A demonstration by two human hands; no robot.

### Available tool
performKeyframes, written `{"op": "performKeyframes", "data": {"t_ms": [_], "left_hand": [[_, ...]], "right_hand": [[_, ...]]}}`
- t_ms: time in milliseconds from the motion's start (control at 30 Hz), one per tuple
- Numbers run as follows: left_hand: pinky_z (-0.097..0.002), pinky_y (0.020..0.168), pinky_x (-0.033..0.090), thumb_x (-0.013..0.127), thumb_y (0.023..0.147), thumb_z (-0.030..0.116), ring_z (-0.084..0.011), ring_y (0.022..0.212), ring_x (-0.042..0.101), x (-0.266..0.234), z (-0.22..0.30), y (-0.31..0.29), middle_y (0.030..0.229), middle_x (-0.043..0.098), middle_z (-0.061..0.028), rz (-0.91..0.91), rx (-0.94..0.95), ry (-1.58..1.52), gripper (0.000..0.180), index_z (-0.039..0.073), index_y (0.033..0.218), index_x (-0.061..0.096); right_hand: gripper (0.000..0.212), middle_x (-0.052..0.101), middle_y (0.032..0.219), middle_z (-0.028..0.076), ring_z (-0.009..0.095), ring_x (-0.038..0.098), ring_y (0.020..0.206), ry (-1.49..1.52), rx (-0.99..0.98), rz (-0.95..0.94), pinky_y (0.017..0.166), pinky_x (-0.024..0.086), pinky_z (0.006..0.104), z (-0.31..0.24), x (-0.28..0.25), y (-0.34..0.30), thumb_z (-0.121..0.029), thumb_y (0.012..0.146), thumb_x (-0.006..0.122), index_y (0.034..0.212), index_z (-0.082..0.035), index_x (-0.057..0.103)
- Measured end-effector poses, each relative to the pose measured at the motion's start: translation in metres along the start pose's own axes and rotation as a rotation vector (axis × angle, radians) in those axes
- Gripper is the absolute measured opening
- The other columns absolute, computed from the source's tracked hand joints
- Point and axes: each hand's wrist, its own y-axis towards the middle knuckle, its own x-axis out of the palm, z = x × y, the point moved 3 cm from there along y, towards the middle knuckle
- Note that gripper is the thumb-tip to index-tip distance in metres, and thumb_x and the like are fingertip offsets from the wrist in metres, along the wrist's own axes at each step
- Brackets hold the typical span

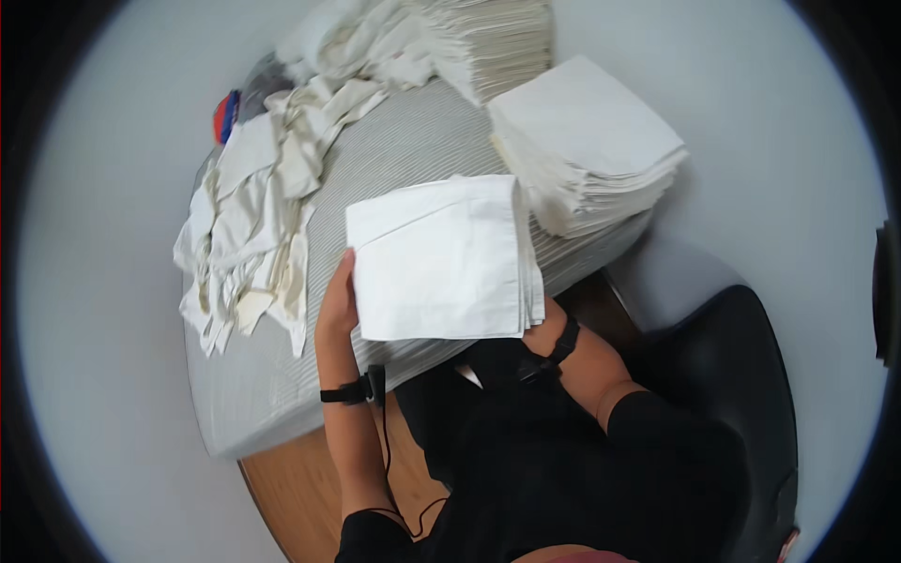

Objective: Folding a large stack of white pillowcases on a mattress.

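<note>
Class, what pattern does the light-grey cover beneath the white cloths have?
The light-grey cover has narrow grey and whitish stripes, clearest in the head view.

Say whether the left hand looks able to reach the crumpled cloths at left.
Probably yes: nothing stands between the left hand and the crumpled cloths, though it is holding the folded white stack.

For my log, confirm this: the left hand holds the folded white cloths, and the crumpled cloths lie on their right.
Wrong side: the head view shows the crumpled cloths left of the folded white cloths, which the left hand does hold.
</note>
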Motion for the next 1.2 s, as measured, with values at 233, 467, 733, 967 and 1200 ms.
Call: {"op": "performKeyframes", "data": {"t_ms": [233,467,733,967,1200], "left_hand": [[-0.0315,0.088,0.056,0.054,0.102,0.019,-0.0174,0.099,0.068,0.124,0.087,0.056,0.116,0.069,-0.0117,-0.409,0.214,0.226,0.038,-0.003,0.133,0.053],[-0.0248,0.073,0.052,0.063,0.098,0.028,-0.01,0.087,0.065,0.283,0.169,0.133,0.102,0.07,-0.0057,-0.546,0.37,0.697,0.042,-0.001,0.128,0.06],[-0.0355,0.079,0.054,0.071,0.089,0.045,-0.0266,0.084,0.069,0.374,0.083,0.236,0.098,0.072,-0.0187,-0.581,0.666,1.314,0.058,0.0,0.125,0.065],[-0.0354,0.071,0.05,0.072,0.087,0.04,-0.0229,0.074,0.064,0.381,0.036,0.252,0.083,0.07,-0.012,-0.634,0.629,1.131,0.041,0.007,0.111,0.071],[-0.0356,0.069,0.051,0.073,0.085,0.047,-0.0223,0.075,0.066,0.36,0.052,0.244,0.083,0.071,-0.0101,-0.549,0.539,1.26,0.051,0.006,0.115,0.07]], "right_hand": [[0.08,0.045,0.147,0.017,0.029,0.047,0.132,0.018,-0.143,0.201,0.112,0.038,0.042,-0.111,-0.012,0.023,-0.064,0.1,0.035,0.149,-0.001,0.036],[0.061,0.049,0.144,0.017,0.029,0.049,0.132,-0.02,-0.342,0.161,0.109,0.043,0.0417,-0.18,-0.011,0.01,-0.038,0.103,0.05,0.147,0.002,0.036],[0.05,0.052,0.14,0.016,0.028,0.054,0.126,-0.119,-0.393,0.633,0.105,0.046,0.0408,-0.203,-0.111,0.023,-0.018,0.101,0.056,0.144,0.004,0.04],[0.046,0.052,0.14,0.016,0.025,0.053,0.126,-0.148,-0.395,0.688,0.107,0.044,0.0388,-0.203,-0.115,0.02,-0.01,0.103,0.05,0.146,0.001,0.039],[0.067,0.059,0.127,0.02,0.026,0.063,0.106,-0.749,-0.384,0.806,0.085,0.058,0.0382,-0.21,-0.093,0.002,-0.003,0.098,0.053,0.155,-0.002,0.017]]}}
